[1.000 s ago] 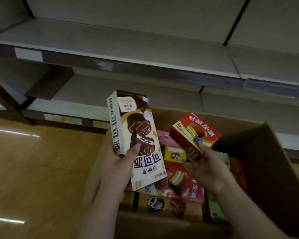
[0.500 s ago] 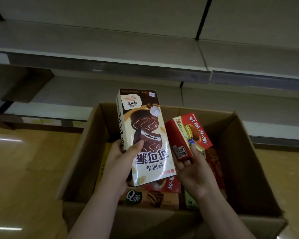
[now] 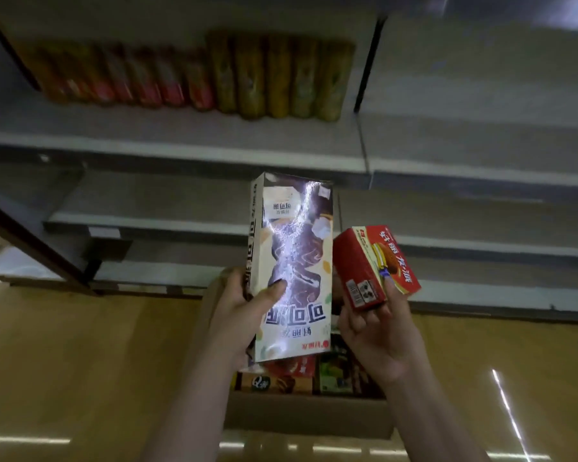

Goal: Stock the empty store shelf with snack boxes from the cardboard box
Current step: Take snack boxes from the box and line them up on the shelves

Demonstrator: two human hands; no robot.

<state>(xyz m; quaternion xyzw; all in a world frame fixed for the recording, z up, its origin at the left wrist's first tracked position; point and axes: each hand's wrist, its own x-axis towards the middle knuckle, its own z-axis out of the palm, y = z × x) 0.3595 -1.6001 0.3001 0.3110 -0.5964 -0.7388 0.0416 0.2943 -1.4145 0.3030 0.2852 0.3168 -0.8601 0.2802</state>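
Left hand clamped on tall white chocolate-pie box, held upright at centre; right hand grips small red snack box, tilted, just beside it at 3 o'clock. Open cardboard box at 6 o'clock; blurred stocked packs on shelf at 11 o'clock

Both forearms raised, left hand and right hand each curled, gripping.

Blurred shelf boxes, perhaps snacks; labels unreadable.
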